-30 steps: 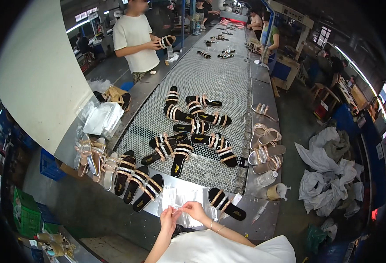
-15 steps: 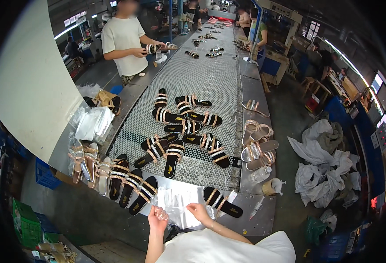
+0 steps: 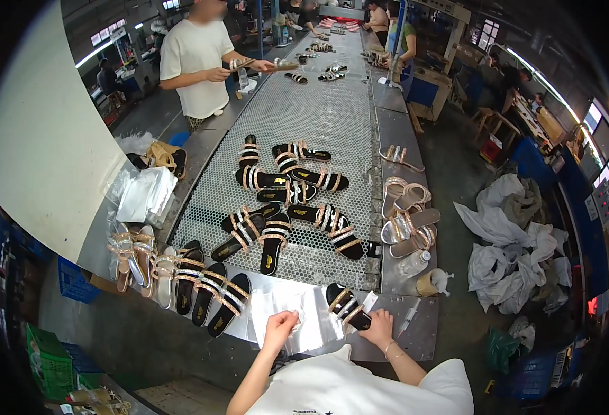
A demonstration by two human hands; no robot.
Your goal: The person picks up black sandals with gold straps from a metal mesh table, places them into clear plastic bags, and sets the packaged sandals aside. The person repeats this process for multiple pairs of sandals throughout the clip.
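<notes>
My left hand [image 3: 281,330] is closed in a pinch at the near side of a clear plastic bag [image 3: 316,328], which lies flat on the metal table end. Off to the right, my right hand [image 3: 378,330] has its fingers around the near end of a black slide sandal [image 3: 348,308] with glittery silver and rose-gold straps. That sandal still rests on the table beside the bag; its end is partly hidden by my fingers. Left of the bag, another black sandal [image 3: 229,305] stands closest in a row of similar ones.
Several black sandals [image 3: 275,243] lie on the perforated conveyor [image 3: 249,111]. Along the right ledge are lighter sandals [image 3: 411,214], a clear bottle [image 3: 414,263], a tan container [image 3: 429,282] and a syringe [image 3: 408,317]. A stack of plastic bags [image 3: 145,196] sits left. A co-worker [image 3: 197,59] holds sandals.
My right hand has left the bag and moved right onto the sandal, whose near end has shifted slightly left. My left hand has moved right over the bag. The co-worker's sandals have turned.
</notes>
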